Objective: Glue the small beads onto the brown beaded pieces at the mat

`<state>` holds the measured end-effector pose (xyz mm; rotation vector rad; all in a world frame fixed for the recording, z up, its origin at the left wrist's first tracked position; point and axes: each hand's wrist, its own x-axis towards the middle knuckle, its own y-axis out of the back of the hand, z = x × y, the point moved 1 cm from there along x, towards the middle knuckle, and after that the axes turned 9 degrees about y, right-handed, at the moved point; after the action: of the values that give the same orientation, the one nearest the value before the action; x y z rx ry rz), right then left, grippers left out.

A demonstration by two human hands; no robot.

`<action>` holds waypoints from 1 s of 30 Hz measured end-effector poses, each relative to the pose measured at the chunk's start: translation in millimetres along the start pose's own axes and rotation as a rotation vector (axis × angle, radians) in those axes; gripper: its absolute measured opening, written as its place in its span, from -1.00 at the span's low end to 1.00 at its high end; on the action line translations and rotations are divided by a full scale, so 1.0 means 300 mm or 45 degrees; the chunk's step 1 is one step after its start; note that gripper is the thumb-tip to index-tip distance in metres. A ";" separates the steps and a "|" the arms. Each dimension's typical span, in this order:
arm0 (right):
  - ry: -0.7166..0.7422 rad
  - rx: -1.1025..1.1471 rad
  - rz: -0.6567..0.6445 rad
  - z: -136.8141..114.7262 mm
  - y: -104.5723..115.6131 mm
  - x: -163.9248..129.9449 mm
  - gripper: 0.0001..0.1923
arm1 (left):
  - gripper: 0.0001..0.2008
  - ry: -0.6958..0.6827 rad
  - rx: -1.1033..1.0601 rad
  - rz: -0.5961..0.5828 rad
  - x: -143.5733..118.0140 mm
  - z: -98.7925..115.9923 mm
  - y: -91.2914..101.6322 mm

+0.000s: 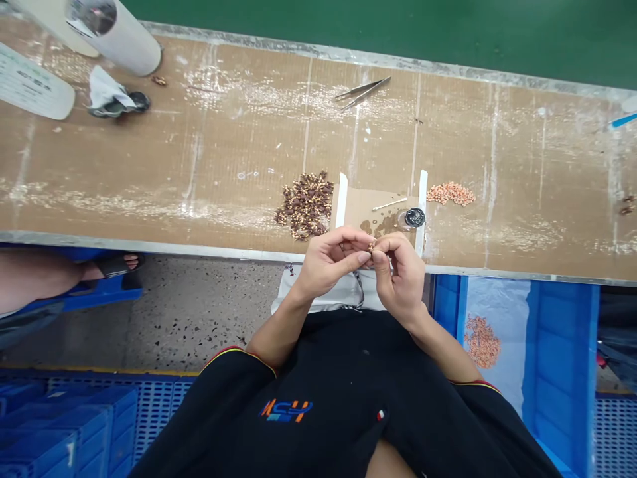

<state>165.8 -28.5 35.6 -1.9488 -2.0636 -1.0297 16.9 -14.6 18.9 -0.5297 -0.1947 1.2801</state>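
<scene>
My left hand (pixel 331 262) and my right hand (pixel 401 275) meet at the table's front edge, fingers pinched together. Between their fingertips is a tiny brownish piece (pixel 371 246), too small to name, which both hands appear to grip. Just beyond them lies a taped piece of cardboard (pixel 361 202) with wet spots and a cotton swab (pixel 389 204) on it. A small round pot with black contents (pixel 415 217) stands at its right side. Left of the cardboard is a pile of small dark brown and gold parts (pixel 306 206); right of it, a smaller pile of orange-pink pieces (pixel 451 193).
Tweezers (pixel 363 91) lie farther back on the cardboard-covered table (pixel 239 146). White bottles (pixel 117 36) and a crumpled cloth (pixel 112 93) stand at the back left. A blue crate (pixel 562 352) holding orange pieces is at lower right. Another person's leg (pixel 40 279) shows at left.
</scene>
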 end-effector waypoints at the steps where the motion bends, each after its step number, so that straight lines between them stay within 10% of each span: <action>1: 0.004 -0.001 -0.001 0.001 -0.001 -0.001 -0.81 | -0.79 0.016 0.005 0.002 -0.001 -0.001 0.003; 10: 0.041 0.025 -0.044 0.004 0.018 0.005 -0.80 | -0.80 0.027 0.062 -0.023 0.000 -0.006 0.022; 20: -0.642 0.434 -0.068 -0.024 0.028 0.004 -0.59 | -0.86 -0.270 0.520 0.003 -0.001 0.027 0.039; 30: -0.270 -0.042 -0.029 -0.077 0.033 -0.029 -0.84 | -0.86 -0.440 0.724 0.126 -0.019 0.020 0.027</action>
<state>168.0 -48.9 52.3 -2.1398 -2.1924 -0.9010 5.9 -16.8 21.0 0.1727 -0.0834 1.4432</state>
